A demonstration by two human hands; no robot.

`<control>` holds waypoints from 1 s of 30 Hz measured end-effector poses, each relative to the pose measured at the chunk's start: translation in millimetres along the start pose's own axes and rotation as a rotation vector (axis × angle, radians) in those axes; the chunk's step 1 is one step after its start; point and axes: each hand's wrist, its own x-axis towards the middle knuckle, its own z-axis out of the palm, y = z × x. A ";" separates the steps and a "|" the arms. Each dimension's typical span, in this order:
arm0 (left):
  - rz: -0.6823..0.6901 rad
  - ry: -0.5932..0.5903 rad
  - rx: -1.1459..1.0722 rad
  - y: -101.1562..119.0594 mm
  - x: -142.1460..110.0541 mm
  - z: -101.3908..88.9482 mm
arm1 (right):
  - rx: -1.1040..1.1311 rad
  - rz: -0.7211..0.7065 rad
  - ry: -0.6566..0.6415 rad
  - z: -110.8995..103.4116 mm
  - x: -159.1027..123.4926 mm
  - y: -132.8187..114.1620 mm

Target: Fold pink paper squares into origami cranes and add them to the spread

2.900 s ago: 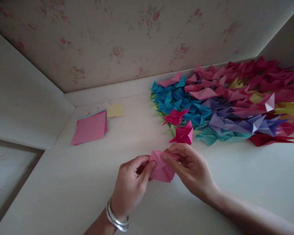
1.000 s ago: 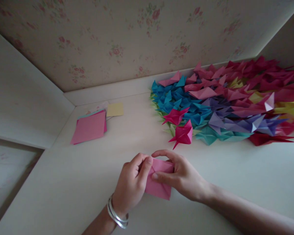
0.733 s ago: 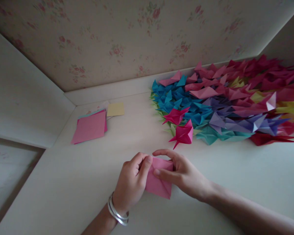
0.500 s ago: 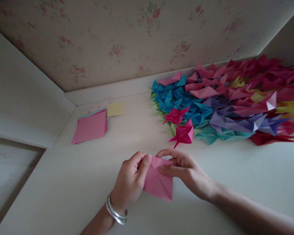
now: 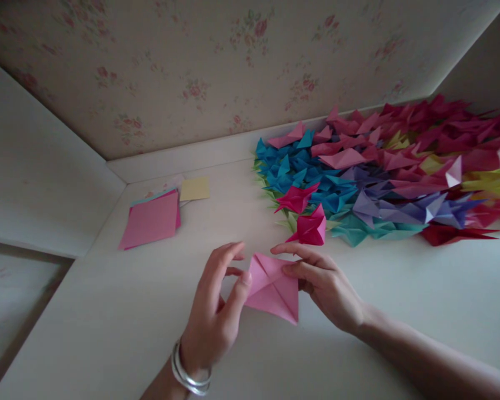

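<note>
A pink square of folded origami paper (image 5: 273, 291) with crossing creases is held low over the white table. My right hand (image 5: 327, 283) pinches its upper right edge between thumb and fingers, the index finger stretched out above the paper. At the paper's left edge is my left hand (image 5: 219, 303), its fingers apart and curved; the thumb tip is at the edge, and I cannot tell if it touches. Just beyond the paper lies a magenta folded paper crane (image 5: 312, 226), with another magenta crane (image 5: 296, 198) behind it.
A large heap of colourful folded paper cranes (image 5: 383, 166) spreads along the wall to the right. At the left lie a stack of pink paper sheets (image 5: 150, 221) and a small yellow sheet (image 5: 195, 189). The white table (image 5: 108, 322) meets a panel at left.
My left hand has loosened from the paper, its fingers spreading and drawing a little left. My right hand still pinches the paper, which has shifted slightly up and right.
</note>
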 end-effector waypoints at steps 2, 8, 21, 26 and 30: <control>0.183 -0.087 0.033 1.7 -1.9 -4.3 | 0.007 -0.032 0.013 -1.4 0.7 -0.7; 0.499 -0.294 0.341 -0.9 3.4 -1.5 | 0.020 -0.028 0.012 -1.1 -1.2 -1.9; -0.136 -0.108 0.014 9.0 5.1 -1.8 | -0.657 -0.259 -0.173 -0.8 -12.0 -13.8; -0.265 -0.249 -0.223 6.4 6.1 2.7 | -0.581 -0.225 -0.234 0.5 -9.2 -7.6; -0.309 -0.255 -0.366 8.1 7.4 3.8 | -0.472 -0.136 -0.312 0.3 -7.6 -8.3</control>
